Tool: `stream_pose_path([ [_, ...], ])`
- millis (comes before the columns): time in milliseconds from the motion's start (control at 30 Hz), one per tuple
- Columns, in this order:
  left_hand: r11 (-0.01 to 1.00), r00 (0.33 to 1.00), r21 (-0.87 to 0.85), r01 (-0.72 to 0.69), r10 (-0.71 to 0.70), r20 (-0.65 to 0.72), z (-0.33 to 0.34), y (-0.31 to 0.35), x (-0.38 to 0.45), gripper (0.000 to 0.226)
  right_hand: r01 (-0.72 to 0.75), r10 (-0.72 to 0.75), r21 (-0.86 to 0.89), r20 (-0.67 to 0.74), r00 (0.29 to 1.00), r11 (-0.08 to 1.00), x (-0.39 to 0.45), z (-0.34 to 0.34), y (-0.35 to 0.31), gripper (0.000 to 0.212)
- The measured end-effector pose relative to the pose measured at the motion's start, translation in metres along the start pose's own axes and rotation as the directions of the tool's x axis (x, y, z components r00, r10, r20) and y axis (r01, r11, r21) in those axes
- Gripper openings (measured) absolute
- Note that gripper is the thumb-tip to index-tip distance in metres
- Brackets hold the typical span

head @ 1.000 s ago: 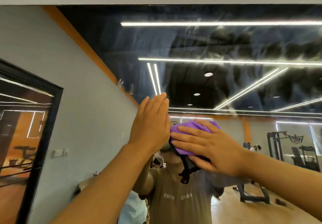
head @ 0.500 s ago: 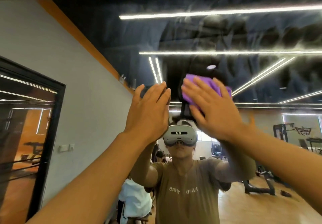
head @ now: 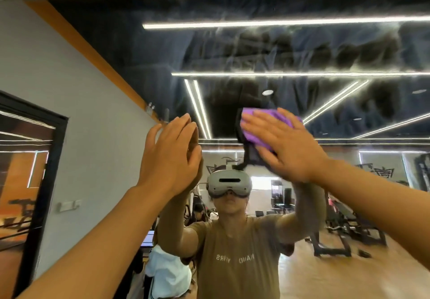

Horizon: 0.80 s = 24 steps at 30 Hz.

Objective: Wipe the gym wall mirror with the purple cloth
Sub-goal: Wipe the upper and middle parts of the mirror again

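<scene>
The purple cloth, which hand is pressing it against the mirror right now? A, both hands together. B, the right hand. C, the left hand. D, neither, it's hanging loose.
B: the right hand lies flat over the purple cloth with straight fingers, pressing it to the mirror, while the left hand rests bare on the glass beside it.
</scene>
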<state>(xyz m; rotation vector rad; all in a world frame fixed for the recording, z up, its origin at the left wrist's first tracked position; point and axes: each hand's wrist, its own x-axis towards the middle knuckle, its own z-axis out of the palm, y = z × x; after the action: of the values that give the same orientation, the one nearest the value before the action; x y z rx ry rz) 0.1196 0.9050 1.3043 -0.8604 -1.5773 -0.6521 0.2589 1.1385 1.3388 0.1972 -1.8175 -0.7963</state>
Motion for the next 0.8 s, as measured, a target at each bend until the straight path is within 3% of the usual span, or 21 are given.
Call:
stream_pose_path([
  [133, 0.995, 0.996, -0.020, 0.093, -0.093, 0.009, 0.004, 0.016, -0.001, 0.061, -0.254, 0.256, 0.031, -0.084, 0.963, 0.967, 0.046, -0.011, 0.027, 0.060],
  [300, 0.988, 0.987, -0.048, 0.150, -0.147, 0.058, 0.006, 0.023, -0.004, 0.086, -0.335, 0.342, 0.071, -0.176, 0.923, 0.940, 0.037, -0.001, 0.011, 0.056],
  [433, 0.989, 0.987, -0.041, 0.144, -0.141, 0.072, 0.012, 0.021, -0.008, 0.090, -0.074, 0.077, 0.045, -0.060, 0.995, 0.996, -0.041, 0.006, -0.032, 0.056],
  [567, 0.990, 0.990, -0.024, 0.140, -0.140, 0.020, 0.014, 0.024, -0.011, 0.086, 0.193, -0.189, -0.020, 0.133, 0.973, 0.981, -0.120, 0.006, -0.054, 0.054],
  [700, 0.990, 0.992, -0.087, 0.108, -0.113, -0.060, 0.021, 0.039, -0.022, 0.064, 0.259, -0.257, 0.014, 0.181, 0.949, 0.966, -0.122, 0.004, -0.040, 0.055],
  [800, 0.991, 0.996, -0.126, 0.032, -0.042, -0.074, 0.028, 0.059, -0.032, 0.058, 0.190, -0.198, 0.067, 0.137, 0.971, 0.979, -0.105, 0.002, -0.023, 0.055],
])
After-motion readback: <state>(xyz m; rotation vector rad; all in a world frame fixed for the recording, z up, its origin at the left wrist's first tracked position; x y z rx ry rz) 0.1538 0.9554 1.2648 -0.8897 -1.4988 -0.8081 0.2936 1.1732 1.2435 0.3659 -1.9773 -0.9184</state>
